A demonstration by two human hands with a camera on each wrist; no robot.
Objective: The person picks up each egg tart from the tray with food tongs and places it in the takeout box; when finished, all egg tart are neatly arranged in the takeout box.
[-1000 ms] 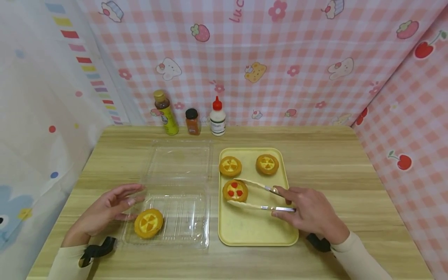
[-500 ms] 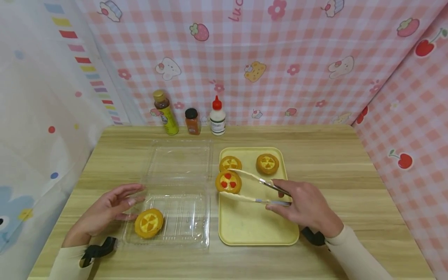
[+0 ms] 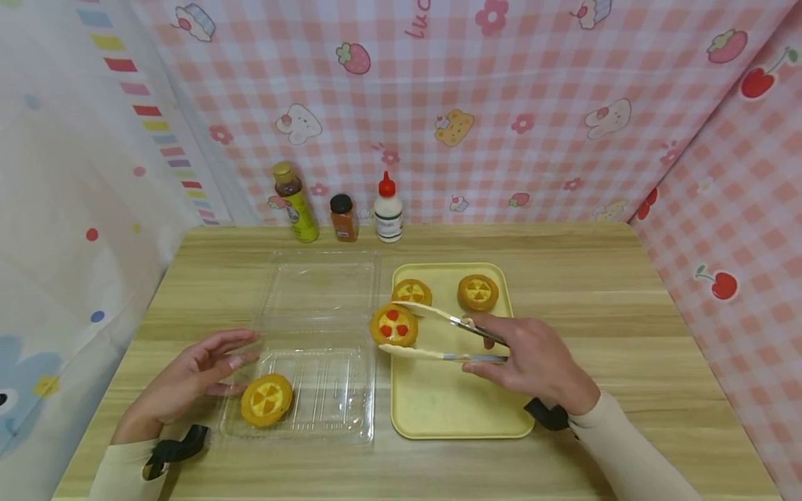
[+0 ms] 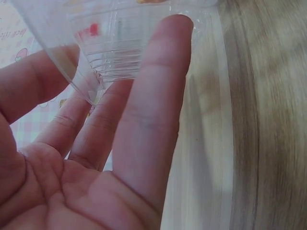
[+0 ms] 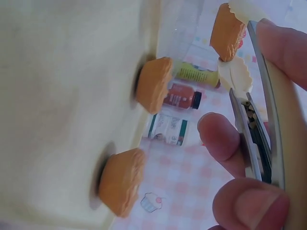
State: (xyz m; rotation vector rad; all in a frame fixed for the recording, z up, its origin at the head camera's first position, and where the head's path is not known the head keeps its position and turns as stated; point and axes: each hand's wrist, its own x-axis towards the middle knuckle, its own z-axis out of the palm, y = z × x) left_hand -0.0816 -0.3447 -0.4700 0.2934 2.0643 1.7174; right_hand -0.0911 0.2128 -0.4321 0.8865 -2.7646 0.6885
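Note:
My right hand (image 3: 532, 362) grips metal tongs (image 3: 464, 324) with pale scalloped tips, seen close up in the right wrist view. Between the tips sits an egg tart (image 3: 393, 325) with three red pieces on top, held above the tray's left edge. My left hand (image 3: 188, 376) is at the left side of an opened clear plastic box (image 3: 332, 390). Its fingers (image 4: 148, 110) are fairly straight and touch the box's edge. One egg tart (image 3: 266, 400) with orange wedges lies in the box's left end. Two similar tarts (image 3: 478, 292) stay on the yellow tray (image 3: 464, 410).
Along the back of the wooden table (image 3: 589, 313) stand a yellow-labelled bottle (image 3: 301, 209), a black-capped spice jar (image 3: 344, 219) and a white bottle with a red nozzle (image 3: 388, 212). The box's clear lid (image 3: 319, 289) lies folded back behind its base.
My right hand has lifted the red-topped tart off the tray with the tongs and carried it left, to the tray's left edge. The left hand stays put.

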